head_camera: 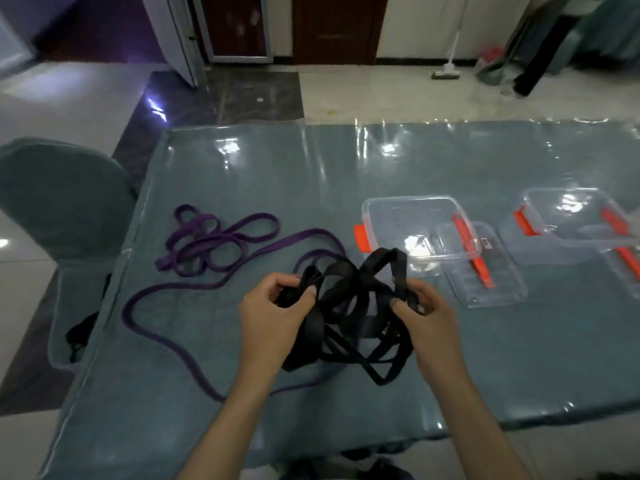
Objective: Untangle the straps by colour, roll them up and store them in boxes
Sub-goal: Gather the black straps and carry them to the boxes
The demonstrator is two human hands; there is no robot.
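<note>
Straps in two colours: purple strap (207, 244) lies in loose coils at the left of the surface (346, 161), one length trailing toward the centre. Left hand (273, 317) and right hand (426, 317) each pinch loops of the tangled black strap (349, 306), lifted at centre. Clear boxes with orange latches, one (415, 230) just behind, another (571, 226) at right.

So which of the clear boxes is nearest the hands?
On the blue-grey covered table, right of the tangled black strap, sit two clear plastic boxes with orange clips. It is the left box, its lid leaning against its right side.
</note>
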